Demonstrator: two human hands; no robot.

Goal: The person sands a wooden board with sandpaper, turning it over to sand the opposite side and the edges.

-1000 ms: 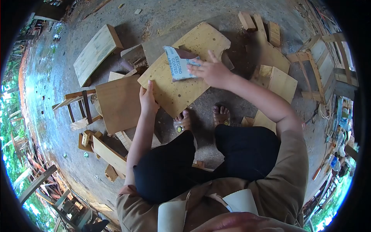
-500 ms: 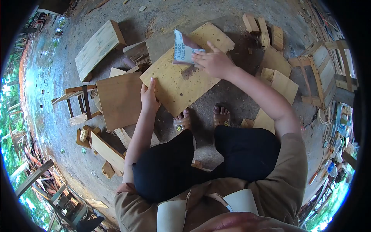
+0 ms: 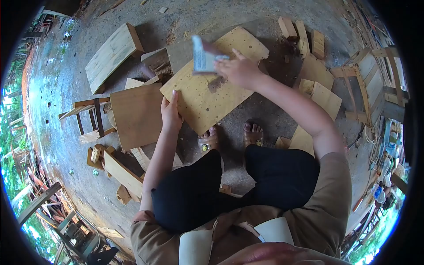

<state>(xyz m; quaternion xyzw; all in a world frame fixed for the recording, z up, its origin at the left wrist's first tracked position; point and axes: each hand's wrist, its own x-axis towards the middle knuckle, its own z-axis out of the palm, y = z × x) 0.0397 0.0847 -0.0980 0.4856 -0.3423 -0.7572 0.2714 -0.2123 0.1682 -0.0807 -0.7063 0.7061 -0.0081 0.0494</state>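
Observation:
A pale yellowish wooden board [image 3: 198, 104] with dark specks and a dark patch near its middle lies tilted in front of my feet. My left hand [image 3: 171, 110] grips its near left edge, thumb on top and the fingers hidden underneath. On the board's upper face my right hand [image 3: 238, 70] presses a sheet of sandpaper [image 3: 204, 62], its printed paper backing outward and its left part curling up. The sheet is smeared by motion. Under the board's far side shows a greyish flat panel [image 3: 181, 55].
To the left lie a brown wooden panel [image 3: 134, 115] and a curved plank piece [image 3: 112, 55]. Wood blocks [image 3: 287, 28] sit at the far right, with a wooden box piece [image 3: 324, 99] nearer. A wooden frame [image 3: 364, 86] stands at the right edge.
My right hand and the sandpaper have slid a little to the left across the board. My left hand and the board stay nearly in place.

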